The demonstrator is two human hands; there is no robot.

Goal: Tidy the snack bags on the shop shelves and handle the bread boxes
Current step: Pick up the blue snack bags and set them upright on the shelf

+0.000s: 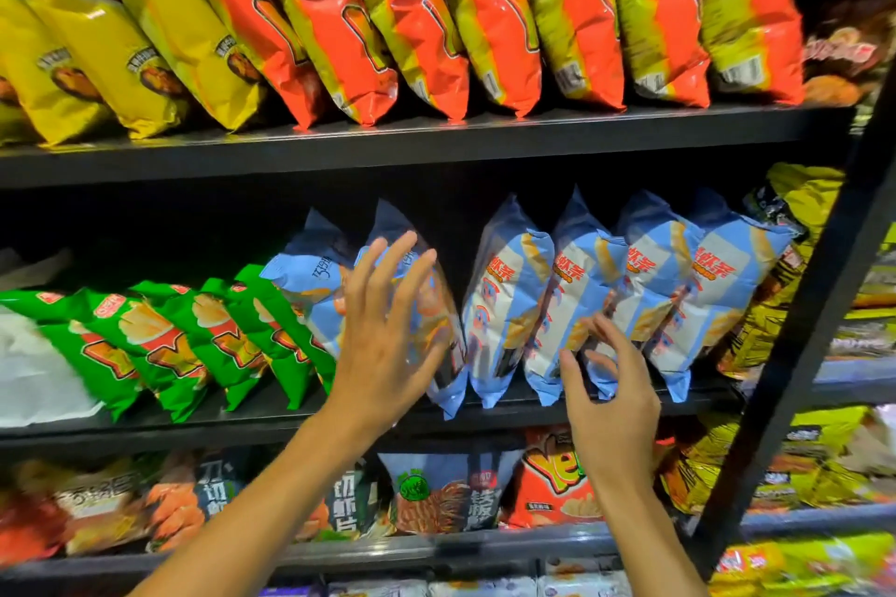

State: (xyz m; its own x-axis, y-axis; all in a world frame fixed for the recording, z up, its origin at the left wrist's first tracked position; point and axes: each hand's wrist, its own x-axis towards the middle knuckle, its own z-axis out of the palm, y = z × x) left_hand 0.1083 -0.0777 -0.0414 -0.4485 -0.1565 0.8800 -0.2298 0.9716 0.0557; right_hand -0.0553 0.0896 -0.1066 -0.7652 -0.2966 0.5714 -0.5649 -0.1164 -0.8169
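On the middle shelf [368, 422], a row of blue snack bags [586, 301] stands tilted between green bags [194, 344] and yellow ones [776, 286]. The left hand [383, 339], fingers spread straight, lies flat against one blue bag [426, 305]. The right hand [611, 402] reaches toward the neighbouring bags, fingers loosely curled and apart, gripping nothing.

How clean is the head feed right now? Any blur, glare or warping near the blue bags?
Head view: blue bags mid-shelf fairly sharp; left hand and right hand slightly smeared; edges motion-blurred, worst at the bottom shelf bags; glare streaks on the orange bags; wide-angle bends the shelf upright.
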